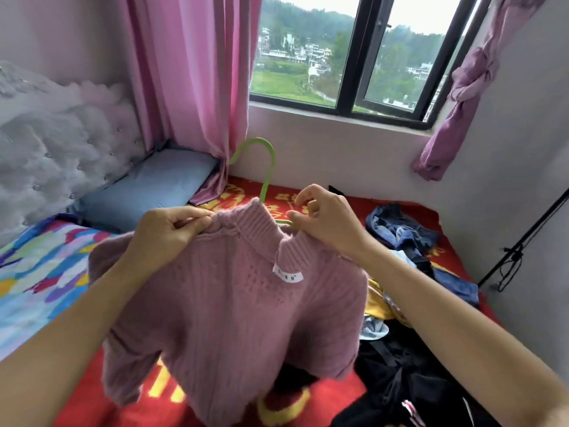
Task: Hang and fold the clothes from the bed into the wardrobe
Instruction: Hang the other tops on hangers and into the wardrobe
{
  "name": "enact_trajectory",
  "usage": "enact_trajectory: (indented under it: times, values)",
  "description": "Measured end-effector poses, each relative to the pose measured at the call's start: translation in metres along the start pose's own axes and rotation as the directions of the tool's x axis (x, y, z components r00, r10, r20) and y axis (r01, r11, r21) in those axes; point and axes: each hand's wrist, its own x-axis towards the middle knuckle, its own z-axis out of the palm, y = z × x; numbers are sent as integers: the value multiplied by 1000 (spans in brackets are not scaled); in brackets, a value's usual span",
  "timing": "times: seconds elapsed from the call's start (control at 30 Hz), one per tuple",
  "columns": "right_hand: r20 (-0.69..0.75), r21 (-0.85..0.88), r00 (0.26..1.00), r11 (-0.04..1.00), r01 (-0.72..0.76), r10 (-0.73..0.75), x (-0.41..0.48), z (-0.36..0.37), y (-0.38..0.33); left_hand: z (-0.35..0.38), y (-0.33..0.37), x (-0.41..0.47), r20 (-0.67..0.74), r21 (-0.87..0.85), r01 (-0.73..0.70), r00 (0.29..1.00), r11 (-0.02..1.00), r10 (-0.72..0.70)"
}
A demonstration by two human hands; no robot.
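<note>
Head view. The left hand (166, 229) pinches the pink ribbed knitted sweater (234, 318) at the shoulder seam beside the collar. The right hand (326, 220) has its fingers curled on the opposite shoulder, gripping the knit. Whether it also holds the hanger arm there cannot be told.

The green plastic hanger (267, 167) rises between the two grips, its hook clear above the collar and its arms inside the garment. The sweater hangs below both grips, above the red patterned bed cover (308, 402), with its white label (288, 274) facing the camera.

Status: one garment is nearly seated on the hanger and is not yet hung. Below and outboard of the right-hand grip lies a pile of dark and blue clothes (406, 380), unsorted. The wardrobe is not in view. Most of the task appears to remain.
</note>
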Motion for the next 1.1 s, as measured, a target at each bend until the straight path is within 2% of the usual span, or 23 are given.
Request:
enact_trajectory:
  times: [0.07, 0.13, 0.2, 0.3, 0.47, 0.57, 0.7, 0.8, 0.93, 1.1]
  values:
    - [156, -206, 988, 978, 43, -11, 9, -9, 2, -4, -7, 1, -20, -39, 33, 999, 999, -34]
    - [289, -380, 955, 907, 182, -71, 16, -7, -7, -4, -3, 4, -34, -30, 48, 998, 998, -49]
    - [382, -448, 922, 860, 243, -62, 23, -10, -15, -5, -1, 8, -31, -24, 31, 999, 999, -31]
    - [412, -501, 910, 824, 265, -42, 38, -37, -15, -25, -2, 15, -46, -4, 9, 999, 1000, -9]
    - [375, -366, 924, 903, 223, -77, 48, -75, -10, -59, -24, 27, -144, -5, 25, 989, 1000, -26]
    - [379, -290, 925, 945, 154, -34, 45, -80, -5, -69, -32, 30, -180, -68, 52, 982, 996, -63]
    - [349, -173, 937, 982, 71, -6, 47, -78, -9, -81, -33, 38, -94, -112, 67, 993, 991, -77]
    - [228, -10, 973, 999, 52, -48, 52, -74, -28, -84, -30, 48, -44, -121, 81, 995, 989, -87]
    - [64, -18, 992, 993, 113, -111, 64, -84, -57, -101, -22, 60, -145, -121, 41, 988, 992, -59]
    - [70, -81, 978, 976, 203, -197, 80, -96, -79, -124, -11, 67, -294, -69, 39, 954, 997, -58]
